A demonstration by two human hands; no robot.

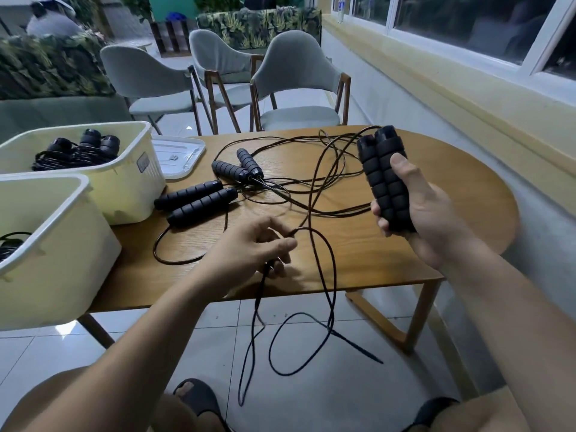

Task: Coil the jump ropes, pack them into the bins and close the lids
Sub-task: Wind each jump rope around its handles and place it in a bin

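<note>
Grips two black foam handles (385,179) in the right hand (427,213), fingers curled round them, upright and side by side above the tabletop (389,263). Pinches a cord (334,285) between the fingers of the left hand (249,247) near the front edge, with loops hanging below the tabletop toward the floor. Has two more ropes lying loose and tangled on the tabletop: one handle pair (196,202) just beside the far bin (131,185), another pair (240,168) behind it, near a white lid (179,155) lying flat. Holds coiled ropes (78,149) in the far bin, uncovered. Shows a little black cord in the near bin (62,260), likewise uncovered.
</note>
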